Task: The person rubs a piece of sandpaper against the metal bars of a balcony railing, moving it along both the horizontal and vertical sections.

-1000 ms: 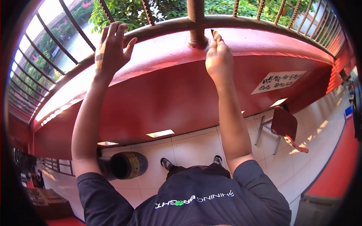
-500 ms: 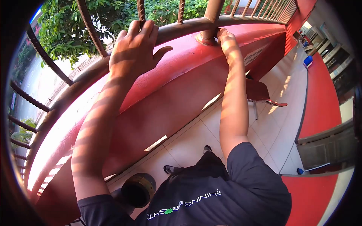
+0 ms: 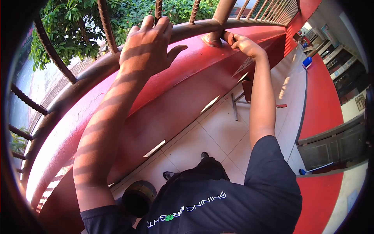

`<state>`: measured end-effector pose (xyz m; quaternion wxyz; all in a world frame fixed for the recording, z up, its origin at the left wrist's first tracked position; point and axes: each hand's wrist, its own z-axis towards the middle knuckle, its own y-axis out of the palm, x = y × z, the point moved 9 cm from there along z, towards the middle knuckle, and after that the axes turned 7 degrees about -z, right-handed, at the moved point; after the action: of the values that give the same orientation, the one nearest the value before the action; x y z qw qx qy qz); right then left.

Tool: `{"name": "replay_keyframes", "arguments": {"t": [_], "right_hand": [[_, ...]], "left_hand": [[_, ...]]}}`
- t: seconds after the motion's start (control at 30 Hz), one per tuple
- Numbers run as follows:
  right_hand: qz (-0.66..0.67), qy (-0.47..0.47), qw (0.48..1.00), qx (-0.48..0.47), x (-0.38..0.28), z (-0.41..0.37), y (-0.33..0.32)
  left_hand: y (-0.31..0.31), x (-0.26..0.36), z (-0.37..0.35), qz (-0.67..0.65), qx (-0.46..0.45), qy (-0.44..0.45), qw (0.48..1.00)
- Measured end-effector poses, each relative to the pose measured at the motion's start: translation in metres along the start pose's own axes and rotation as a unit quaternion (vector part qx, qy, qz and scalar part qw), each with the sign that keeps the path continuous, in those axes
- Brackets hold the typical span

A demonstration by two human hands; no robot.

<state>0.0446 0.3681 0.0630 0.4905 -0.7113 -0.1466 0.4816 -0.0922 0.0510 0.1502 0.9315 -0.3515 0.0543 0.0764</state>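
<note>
My left hand [image 3: 146, 48] rests on the brown metal rail [image 3: 200, 26], its fingers curled over the top by an upright ribbed bar [image 3: 158, 9] and its thumb sticking out to the side. Farther right, my right hand [image 3: 247, 45] is closed beside the thick round post [image 3: 223, 12], just under the rail. A small dark reddish-brown piece [image 3: 227, 36] shows between those fingers and the post; what it is I cannot make out. Below the rail runs the glossy red ledge [image 3: 171, 74] of a wall, and the post's foot [image 3: 212, 40] stands on it.
A dark bucket [image 3: 139, 198] stands on the tiled floor [image 3: 191, 142] by my legs. A chair with a reddish seat [image 3: 247, 91] is behind my right forearm. A blue object [image 3: 307, 62] lies farther along the walkway. Leafy bushes [image 3: 74, 31] grow beyond the bars.
My right hand has turned at the wrist and swung its forearm to the right, staying by the post. My left hand keeps its place on the rail. The view has shifted slightly.
</note>
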Motion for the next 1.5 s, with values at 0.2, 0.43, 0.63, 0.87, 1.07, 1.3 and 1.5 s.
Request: {"name": "replay_keyframes", "arguments": {"t": [0.2, 0.43, 0.63, 0.87, 1.07, 1.3, 1.5], "right_hand": [[-0.045, 0.068, 0.988, 0.127, -0.028, -0.007, -0.004], [-0.002, 0.045, 0.997, 0.07, -0.022, 0.008, 0.002], [0.155, -0.017, 0.985, 0.07, 0.012, 0.019, 0.005], [0.142, -0.029, 0.989, 0.02, 0.013, 0.016, 0.005], [0.064, 0.057, 0.996, 0.005, -0.013, 0.0, 0.003], [0.142, 0.017, 0.987, 0.071, 0.013, 0.006, -0.004], [0.148, -0.019, 0.989, -0.006, -0.003, 0.02, 0.009]], "left_hand": [[-0.003, 0.005, 0.003, 0.013, 0.008, 0.019, 1.0], [0.003, 0.007, 0.005, 0.037, -0.01, 0.002, 0.999], [0.002, 0.008, 0.006, 0.064, -0.001, 0.002, 0.998], [0.002, 0.009, 0.005, 0.06, -0.017, 0.004, 0.998], [0.001, 0.009, 0.006, 0.054, -0.014, 0.003, 0.998], [0.003, 0.005, 0.006, 0.05, -0.027, -0.011, 0.998], [-0.005, 0.007, -0.001, 0.049, 0.007, 0.022, 0.999]]}}
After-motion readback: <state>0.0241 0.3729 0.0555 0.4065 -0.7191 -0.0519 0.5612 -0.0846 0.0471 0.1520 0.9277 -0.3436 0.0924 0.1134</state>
